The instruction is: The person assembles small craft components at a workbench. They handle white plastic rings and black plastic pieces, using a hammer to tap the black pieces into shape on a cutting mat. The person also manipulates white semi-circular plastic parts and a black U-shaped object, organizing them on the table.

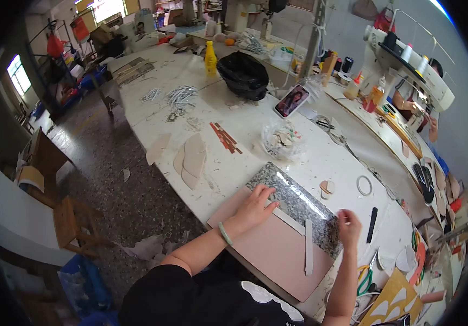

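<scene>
A speckled grey stone slab [299,196] lies on the white table, and a pinkish-beige sheet [283,255] lies along its near side. My left hand [253,209] rests at the slab's left part with its fingers stretched out, next to a pale strip [291,221] along the line between slab and sheet. A second pale strip [309,247] lies crosswise over the sheet and slab. At the slab's right end is my right hand [349,227], its fingers curled together; what they hold, if anything, is too small to make out.
Right of my right hand lies a black cutter-like tool [372,225], with green-handled scissors [364,281] nearer me. Beyond the slab are a clear bag of scraps [283,140], a propped phone [292,101], a black bag [243,75] and reddish-brown strips [225,138]. A sewing machine [413,70] stands at right.
</scene>
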{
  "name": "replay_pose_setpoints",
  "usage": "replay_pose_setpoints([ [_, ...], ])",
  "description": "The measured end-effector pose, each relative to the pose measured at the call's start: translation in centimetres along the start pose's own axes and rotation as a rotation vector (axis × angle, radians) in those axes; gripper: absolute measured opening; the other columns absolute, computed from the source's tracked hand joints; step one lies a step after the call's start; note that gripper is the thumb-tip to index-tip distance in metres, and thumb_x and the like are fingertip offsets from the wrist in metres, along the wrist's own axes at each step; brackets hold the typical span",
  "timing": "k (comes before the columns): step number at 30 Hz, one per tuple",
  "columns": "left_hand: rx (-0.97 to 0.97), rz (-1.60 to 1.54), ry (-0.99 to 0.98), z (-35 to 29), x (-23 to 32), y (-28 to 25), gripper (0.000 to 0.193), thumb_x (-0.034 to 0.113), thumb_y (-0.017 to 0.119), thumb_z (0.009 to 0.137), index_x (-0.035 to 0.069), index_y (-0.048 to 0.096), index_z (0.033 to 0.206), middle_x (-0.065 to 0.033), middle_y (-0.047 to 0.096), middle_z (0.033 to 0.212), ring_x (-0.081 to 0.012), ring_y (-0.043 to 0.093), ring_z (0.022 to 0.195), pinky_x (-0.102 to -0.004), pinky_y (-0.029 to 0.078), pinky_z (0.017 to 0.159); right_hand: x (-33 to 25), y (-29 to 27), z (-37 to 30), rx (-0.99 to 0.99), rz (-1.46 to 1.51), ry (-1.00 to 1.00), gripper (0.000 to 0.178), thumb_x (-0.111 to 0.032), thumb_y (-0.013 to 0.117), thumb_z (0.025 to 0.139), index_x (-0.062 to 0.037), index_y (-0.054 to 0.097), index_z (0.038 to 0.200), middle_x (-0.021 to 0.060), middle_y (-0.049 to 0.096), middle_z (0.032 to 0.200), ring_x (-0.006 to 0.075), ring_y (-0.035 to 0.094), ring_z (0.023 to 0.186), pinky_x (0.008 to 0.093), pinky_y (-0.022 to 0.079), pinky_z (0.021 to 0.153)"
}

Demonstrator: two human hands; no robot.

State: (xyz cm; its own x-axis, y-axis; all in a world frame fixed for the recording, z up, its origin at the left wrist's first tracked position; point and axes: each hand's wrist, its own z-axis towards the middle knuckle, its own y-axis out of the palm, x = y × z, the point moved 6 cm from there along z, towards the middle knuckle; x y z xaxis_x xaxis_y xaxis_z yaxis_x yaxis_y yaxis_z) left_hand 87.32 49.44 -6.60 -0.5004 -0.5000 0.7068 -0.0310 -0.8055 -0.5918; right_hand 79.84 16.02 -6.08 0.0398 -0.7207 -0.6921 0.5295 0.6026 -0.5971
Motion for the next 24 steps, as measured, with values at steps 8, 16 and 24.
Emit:
replay_pose_setpoints([
  [8,-0.089,-0.162,-0.133,0.6,-0.4,0.2,0.037,0.028,0.063,0.094,0.006,0.055,0.123,-0.0120,0.052,0.119,-0.0271,0.059,0.093,-0.0392,0.050,0.083,13.4,-6.2,2.2,0.155,-0.597,0.405,0.037,-0.030,0.075,0.083,-0.0024,0.068,0.106,0.0145,0.065,0.097,0.0308,0.058,0.100,0.0437,0.048,0.084],
  [16,-0.078,-0.183,-0.140,0.2,-1.2,-0.1,0.034,0.026,0.063,0.093,0.008,0.055,0.120,-0.0121,0.052,0.118,-0.0315,0.059,0.103,-0.0411,0.050,0.087,12.2,-6.6,2.2,0.217,-0.794,0.417,0.032,-0.033,0.074,0.083,-0.0080,0.070,0.102,0.0166,0.059,0.118,0.0382,0.051,0.112,0.0451,0.048,0.085],
  [24,-0.086,-0.195,-0.135,0.3,-1.3,0.3,0.033,0.026,0.064,0.092,0.008,0.056,0.119,-0.0124,0.052,0.119,-0.0332,0.059,0.102,-0.0422,0.051,0.086,16.3,-7.5,0.7,0.251,-0.706,0.325,0.028,-0.021,0.071,0.085,-0.0045,0.068,0.107,0.0134,0.066,0.106,0.0272,0.061,0.097,0.0402,0.051,0.081],
])
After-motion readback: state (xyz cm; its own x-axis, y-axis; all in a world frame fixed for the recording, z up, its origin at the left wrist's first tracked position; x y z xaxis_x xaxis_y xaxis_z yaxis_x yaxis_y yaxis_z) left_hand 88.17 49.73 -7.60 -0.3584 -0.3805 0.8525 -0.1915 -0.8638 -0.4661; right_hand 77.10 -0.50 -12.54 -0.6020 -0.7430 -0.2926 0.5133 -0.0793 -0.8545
